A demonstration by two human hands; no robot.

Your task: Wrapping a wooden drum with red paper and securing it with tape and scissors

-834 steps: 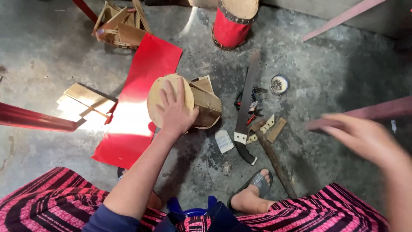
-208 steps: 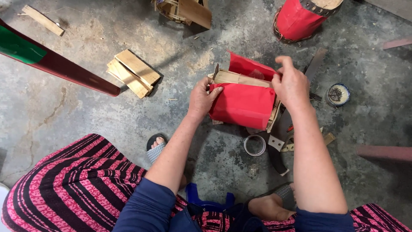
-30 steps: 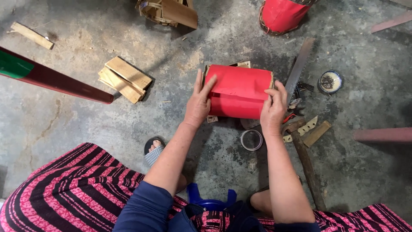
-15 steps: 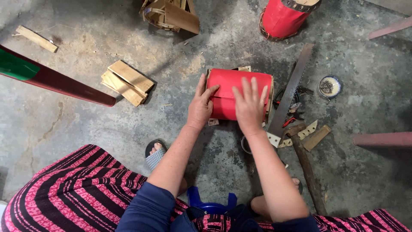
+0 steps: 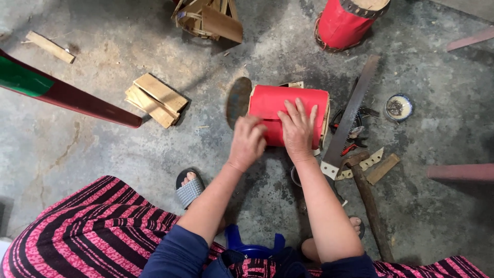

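Note:
A small wooden drum body wrapped in red paper (image 5: 280, 100) lies on its side on the concrete floor in front of me. My left hand (image 5: 247, 141) rests on its near left part, fingers curled against the red paper. My right hand (image 5: 298, 128) lies flat on top of the drum, fingers spread, pressing the paper down. A round dark end disc (image 5: 238, 100) shows at the drum's left end.
A hand saw (image 5: 350, 110) lies right of the drum, beside scissors, a hammer (image 5: 365, 198) and wood scraps. A small round tin (image 5: 399, 107) sits farther right. A finished red drum (image 5: 346, 21), stacked wood slats (image 5: 156, 99), a wooden frame (image 5: 208, 18) and a red-green pole (image 5: 62, 92) surround me.
The red paper has been wrapped closed around the drum. My right hand moved from the drum's right end onto its top, and my left hand slid right toward the middle.

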